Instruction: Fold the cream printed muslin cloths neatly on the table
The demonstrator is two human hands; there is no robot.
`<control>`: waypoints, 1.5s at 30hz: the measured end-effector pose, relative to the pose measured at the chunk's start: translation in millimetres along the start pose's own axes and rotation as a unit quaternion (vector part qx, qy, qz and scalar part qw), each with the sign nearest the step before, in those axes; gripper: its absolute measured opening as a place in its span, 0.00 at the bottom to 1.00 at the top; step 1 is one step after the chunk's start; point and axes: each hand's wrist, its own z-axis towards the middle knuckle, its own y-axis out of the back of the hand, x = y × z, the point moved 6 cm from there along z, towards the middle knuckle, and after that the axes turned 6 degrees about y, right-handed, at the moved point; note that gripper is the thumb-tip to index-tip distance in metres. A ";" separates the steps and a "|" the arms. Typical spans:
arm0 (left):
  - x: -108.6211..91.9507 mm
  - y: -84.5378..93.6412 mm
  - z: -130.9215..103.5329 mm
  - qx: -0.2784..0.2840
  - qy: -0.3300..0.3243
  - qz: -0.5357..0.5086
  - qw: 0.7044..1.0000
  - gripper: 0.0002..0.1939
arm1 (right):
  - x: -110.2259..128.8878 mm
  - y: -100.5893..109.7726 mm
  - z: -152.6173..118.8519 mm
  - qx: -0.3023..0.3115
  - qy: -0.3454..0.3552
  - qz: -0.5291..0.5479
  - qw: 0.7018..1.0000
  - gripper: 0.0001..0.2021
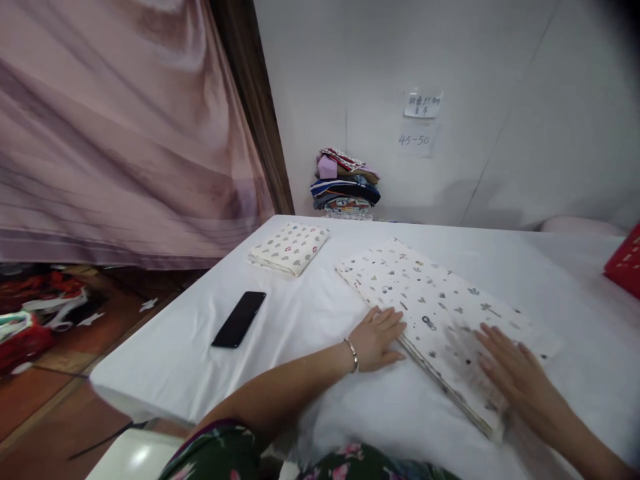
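Observation:
A folded white cloth (425,293) printed with small grey and brown figures lies flat in front of me, set at a slant. My left hand (377,338), with a silver bangle at the wrist, rests open on the cloth's near left edge, fingers spread. Over the right part of the same cloth is my right hand (520,380), fingers stretched out and slightly blurred; whether it presses on the fabric I cannot tell. Neither hand grips anything. Farther back on the left lies a smaller folded cream cloth (291,248) with a grey pattern.
A black phone (239,320) lies on the white-covered table (175,353), left of my arm. Folded fabrics (346,183) are stacked beyond the far edge by the wall. A red object (626,263) sits at the right. A pink curtain (125,133) hangs on the left.

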 end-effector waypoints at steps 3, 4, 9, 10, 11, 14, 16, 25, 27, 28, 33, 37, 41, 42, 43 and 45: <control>-7.1 -10.0 -0.8 0.011 -0.012 -0.012 1.000 0.32 | 39.3 -13.3 -14.2 0.062 0.044 0.002 0.997 0.27; -6.4 -11.9 -0.2 0.012 -0.010 -0.014 1.000 0.32 | 46.2 -16.0 -16.4 0.070 0.049 0.000 0.996 0.27; -6.4 -5.3 -0.4 -0.012 -0.012 -0.012 1.000 0.28 | 51.3 -9.5 -20.8 0.051 0.044 -0.001 0.998 0.26; -8.6 -2.7 -1.4 -0.017 -0.018 -0.011 1.000 0.27 | 50.6 -6.7 -22.2 0.052 0.038 0.002 0.998 0.26; -11.2 -0.8 -2.3 -0.019 -0.026 -0.010 0.999 0.27 | 50.6 -4.1 -23.9 0.057 0.033 0.007 0.998 0.26; -16.7 -0.9 -3.1 -0.003 -0.043 -0.010 0.999 0.27 | 53.5 2.5 -28.5 0.082 0.026 0.045 0.995 0.25; -16.3 -3.0 -1.5 0.009 -0.041 -0.003 0.999 0.26 | 50.8 9.8 -28.5 0.073 0.012 0.084 0.994 0.23; -43.9 6.4 6.2 -0.010 -0.109 0.012 0.994 0.22 | -103.9 51.0 -27.0 -0.158 -0.382 0.196 0.889 0.21; -61.6 7.0 9.6 -0.005 -0.138 0.003 0.990 0.21 | -130.8 49.2 -22.8 -0.142 -0.433 0.212 0.865 0.21; -70.5 6.7 11.9 -0.005 -0.150 -0.001 0.989 0.21 | -139.4 47.9 -18.8 -0.130 -0.444 0.219 0.859 0.20; -103.2 -2.8 25.5 -0.016 -0.177 -0.002 0.984 0.18 | -155.1 40.9 0.9 -0.066 -0.473 0.252 0.842 0.15; -111.3 -16.6 33.0 0.000 -0.168 0.012 0.986 0.14 | -155.9 39.8 10.3 -0.022 -0.467 0.241 0.850 0.15; -112.2 -23.7 37.0 0.012 -0.171 0.025 0.985 0.09 | -157.4 38.6 15.9 0.010 -0.447 0.207 0.870 0.13; -112.0 -24.5 37.4 0.012 -0.173 0.026 0.985 0.09 | -158.5 38.3 16.9 0.012 -0.441 0.193 0.877 0.13; -111.9 -25.1 37.6 0.011 -0.173 0.026 0.985 0.08 | -159.8 37.8 17.8 0.012 -0.436 0.178 0.882 0.13; -111.7 -25.5 37.0 0.005 -0.171 0.025 0.985 0.08 | -162.5 35.9 18.6 0.011 -0.429 0.150 0.891 0.13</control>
